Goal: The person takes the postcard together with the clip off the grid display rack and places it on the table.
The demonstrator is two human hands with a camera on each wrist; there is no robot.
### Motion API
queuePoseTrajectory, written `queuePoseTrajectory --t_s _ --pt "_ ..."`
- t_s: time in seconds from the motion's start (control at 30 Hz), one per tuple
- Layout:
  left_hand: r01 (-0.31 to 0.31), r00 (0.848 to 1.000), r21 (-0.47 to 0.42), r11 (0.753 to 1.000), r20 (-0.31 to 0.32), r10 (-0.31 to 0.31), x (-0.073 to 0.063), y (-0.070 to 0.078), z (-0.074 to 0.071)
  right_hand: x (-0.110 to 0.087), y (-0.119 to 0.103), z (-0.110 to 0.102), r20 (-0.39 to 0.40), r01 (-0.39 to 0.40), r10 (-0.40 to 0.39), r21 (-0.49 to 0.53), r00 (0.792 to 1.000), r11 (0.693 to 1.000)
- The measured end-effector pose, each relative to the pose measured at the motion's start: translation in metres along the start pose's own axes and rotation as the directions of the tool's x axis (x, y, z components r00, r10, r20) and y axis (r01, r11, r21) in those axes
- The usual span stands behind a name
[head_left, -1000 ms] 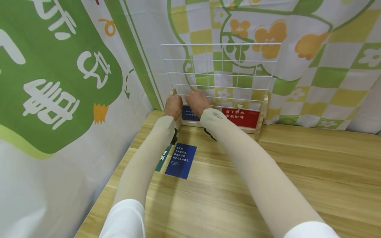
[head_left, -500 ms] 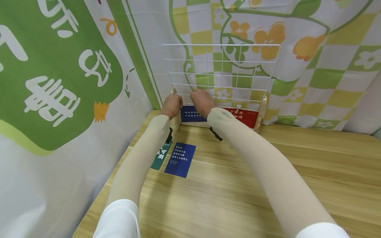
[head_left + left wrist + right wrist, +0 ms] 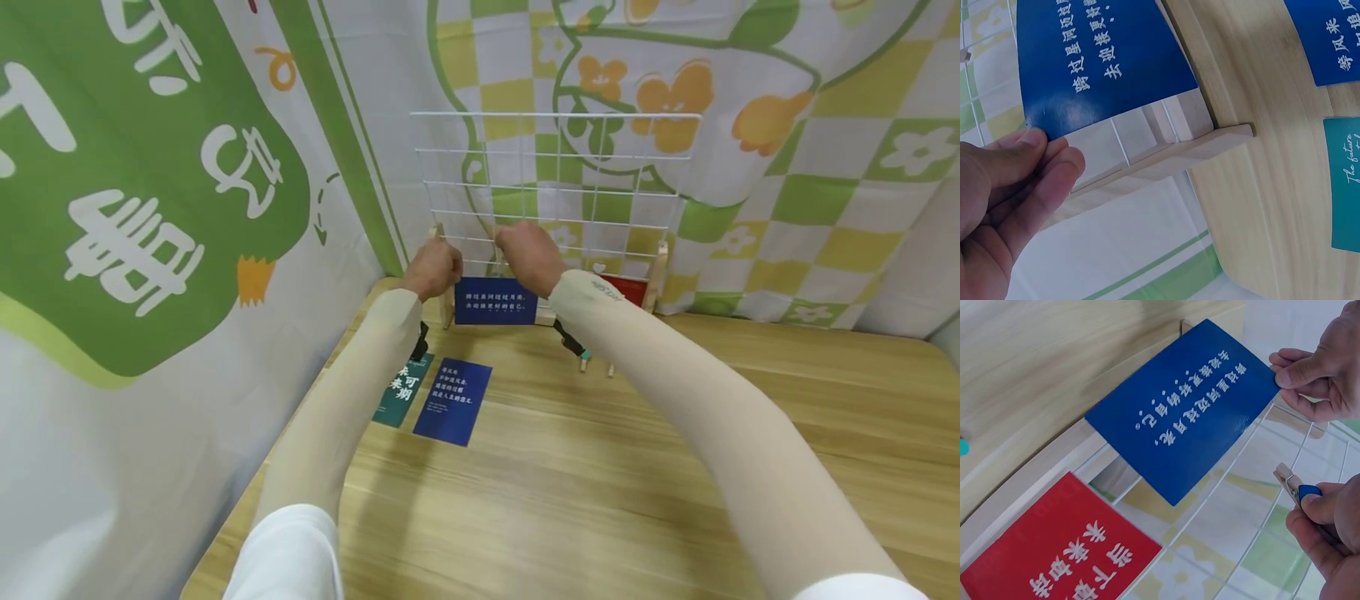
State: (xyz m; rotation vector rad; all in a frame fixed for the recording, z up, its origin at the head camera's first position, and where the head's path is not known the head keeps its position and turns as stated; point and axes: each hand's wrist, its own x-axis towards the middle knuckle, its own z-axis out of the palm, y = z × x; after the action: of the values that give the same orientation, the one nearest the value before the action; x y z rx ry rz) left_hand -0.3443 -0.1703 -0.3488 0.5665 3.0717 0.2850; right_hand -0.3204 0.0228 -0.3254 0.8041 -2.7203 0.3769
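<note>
In the left wrist view my left hand (image 3: 1019,194) pinches one corner of a blue card (image 3: 1100,69) printed with white characters. The card hangs in front of the lower part of a white wire grid (image 3: 555,155) set in a wooden stand (image 3: 660,277). My right hand (image 3: 531,252) is just above the card, in front of the grid. Between its thumb and fingers is a small wooden clothespin (image 3: 1287,477) with a blue decoration, apart from the card in the right wrist view. A red card (image 3: 1063,550) hangs beside the blue one, with a white heart-shaped clip (image 3: 599,268) at its top.
A second blue card (image 3: 453,403) and a teal card (image 3: 401,392) lie on the wooden table (image 3: 525,500), left of the middle. Small wooden pegs (image 3: 584,362) lie near my right wrist. Patterned cloth (image 3: 787,167) covers the wall behind the grid.
My right hand has moved right, uncovering more of the blue card and covering more of the red one. The blue card has come slightly lower and forward, while my left hand still pinches it.
</note>
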Motion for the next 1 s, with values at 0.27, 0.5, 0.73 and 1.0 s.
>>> queuePoseTrajectory --t_s 0.27,0.5,0.73,1.0 --pt "-0.006 0.996 -0.037 0.999 0.091 0.010 -0.001 0.005 0.000 -0.016 0.015 -0.007 0.000 0.026 -0.026 0.053 1.000 0.998" --pt "-0.046 0.990 -0.079 0.996 0.130 0.056 -0.006 0.016 -0.007 -0.031 0.028 -0.017 0.025 0.003 -0.004 0.042 1.000 0.999" --pt "-0.018 0.979 -0.219 0.976 0.193 0.061 -0.011 0.024 -0.008 -0.050 0.045 -0.023 0.039 -0.046 0.043 0.085 0.998 0.995" --pt "-0.071 0.964 -0.203 0.977 0.238 0.120 -0.013 0.032 -0.006 -0.073 0.067 -0.028 0.010 -0.035 0.035 0.123 0.999 0.992"
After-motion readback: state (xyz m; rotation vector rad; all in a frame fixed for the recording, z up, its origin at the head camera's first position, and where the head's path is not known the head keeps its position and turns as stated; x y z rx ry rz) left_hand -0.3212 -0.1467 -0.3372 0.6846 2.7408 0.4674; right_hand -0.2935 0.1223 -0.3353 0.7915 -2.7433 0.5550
